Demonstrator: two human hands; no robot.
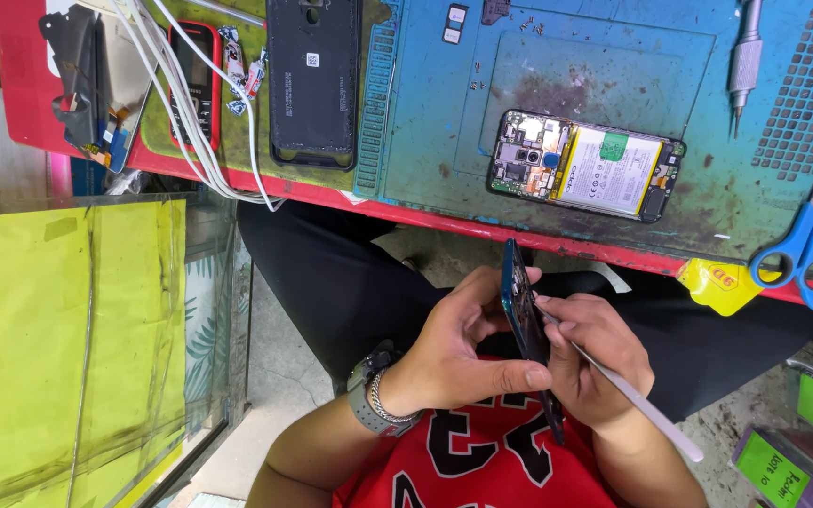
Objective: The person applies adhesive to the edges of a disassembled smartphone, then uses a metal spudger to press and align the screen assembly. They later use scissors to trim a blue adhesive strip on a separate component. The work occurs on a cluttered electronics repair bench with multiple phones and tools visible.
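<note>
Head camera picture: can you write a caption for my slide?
Left hand holds thin dark phone frame edge-on while right hand works white tweezers against it.

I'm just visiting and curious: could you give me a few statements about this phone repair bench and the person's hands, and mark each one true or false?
1. The left hand holds a dark phone frame on edge. True.
2. The right hand holds the blue-handled scissors. False: it holds a thin white tool; the scissors lie on the bench.
3. An opened phone with its battery showing lies on the blue work mat. True.
4. The black back cover lies on the person's lap. False: it lies on the bench, left of the blue mat.
5. The left wrist wears a watch. True.
</note>
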